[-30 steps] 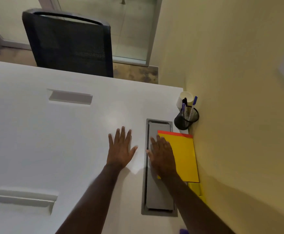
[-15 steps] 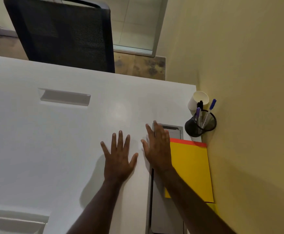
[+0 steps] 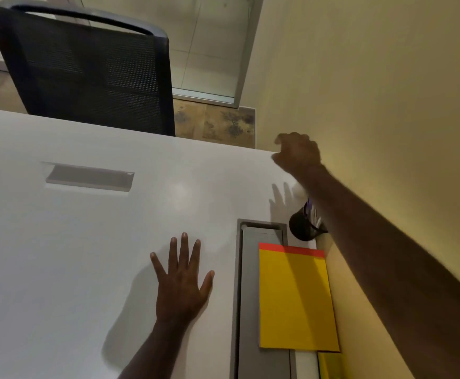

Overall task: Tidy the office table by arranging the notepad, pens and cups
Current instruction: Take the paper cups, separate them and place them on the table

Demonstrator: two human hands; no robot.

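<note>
Notepad (image 3: 295,299), a flat rectangle of bright yellow paper bound along its far edge by a thin red-orange strip, lies at the right side of a smooth, glossy white office table (image 3: 86,255), close to the cream-painted wall (image 3: 373,91). Its left part overlaps a long grey metal cable tray (image 3: 246,296) recessed into the tabletop. A second yellow sheet (image 3: 330,365) peeks out just beyond the pad's near corner. Just past the pad's far edge stands a round black pen holder (image 3: 302,227), which looks like wire mesh; a purple-tipped pen (image 3: 310,205) shows above its rim, and the rest is hidden behind a bare forearm. A pale rounded shape beside it, likely a white cup (image 3: 298,190), is mostly covered by that arm.

The person's right hand (image 3: 297,153) is raised above the table's far right corner, over the cup and holder, its fingers curled loosely downward; it holds nothing visible, though the motion blur makes the fingertips hard to read. The left hand (image 3: 182,280) lies flat on the bare tabletop left of the cable tray, fingers straight and spread, casting a soft shadow to its left.

Further left, a rectangular grey slot (image 3: 89,178) is cut into the white surface. Behind the table stands a black office chair (image 3: 86,67) with a mesh back and a curved top rail, in front of a glass partition (image 3: 209,45) with a metal frame and mottled brown floor tiles (image 3: 215,123).
</note>
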